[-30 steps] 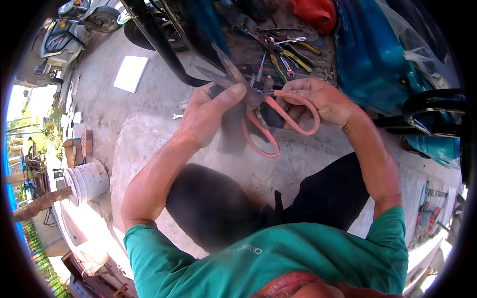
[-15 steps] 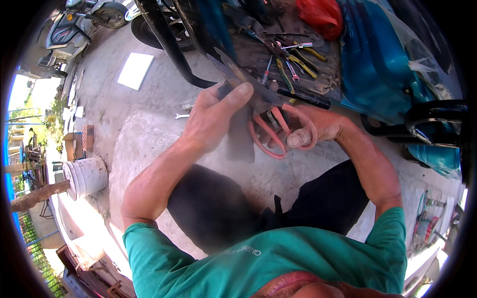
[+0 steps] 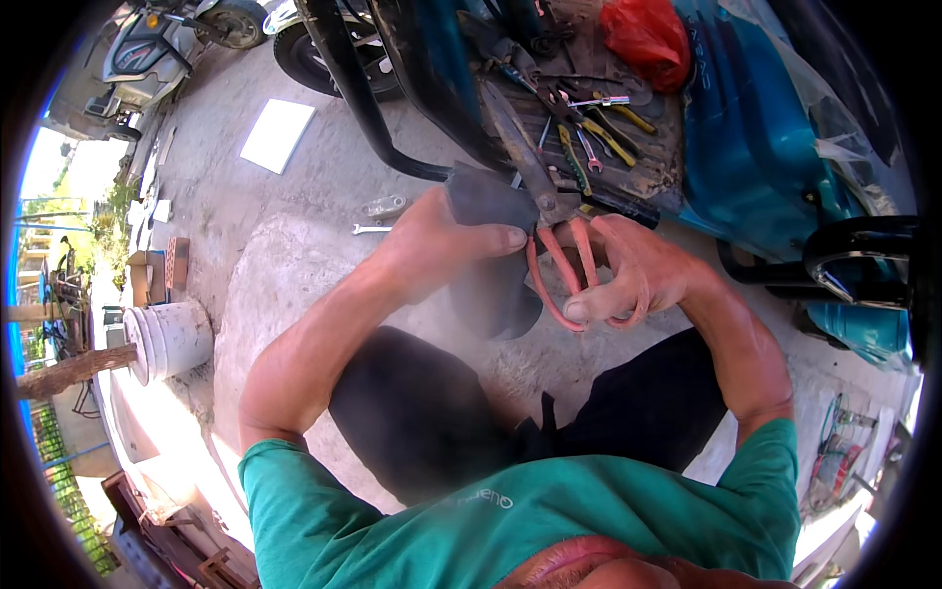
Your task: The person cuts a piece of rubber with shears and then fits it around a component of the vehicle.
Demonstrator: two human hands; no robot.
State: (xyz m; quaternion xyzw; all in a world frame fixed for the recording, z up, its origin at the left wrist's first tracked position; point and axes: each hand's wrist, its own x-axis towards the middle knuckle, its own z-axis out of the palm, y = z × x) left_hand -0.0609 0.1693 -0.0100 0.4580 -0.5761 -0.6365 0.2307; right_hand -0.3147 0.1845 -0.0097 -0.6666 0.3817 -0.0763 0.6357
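Grey concrete floor (image 3: 285, 260), bright daylight (image 3: 74, 162) leftward

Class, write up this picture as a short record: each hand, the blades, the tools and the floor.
Left hand: holds a dark grey sheet
Right hand: grips pink-handled scissors by the handles
Blades: pointing away from the person
Tools beyond: yellow-handled pliers, near a red plastic bag
Floor, left of sheet: a wrench; farther off, a white panel

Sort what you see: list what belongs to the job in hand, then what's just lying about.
In hand:
scissors, in the right hand
dark sheet, in the left hand

Seemingly just lying about:
wrench on the floor
white board on the floor
yellow-handled pliers
red bag
white bucket
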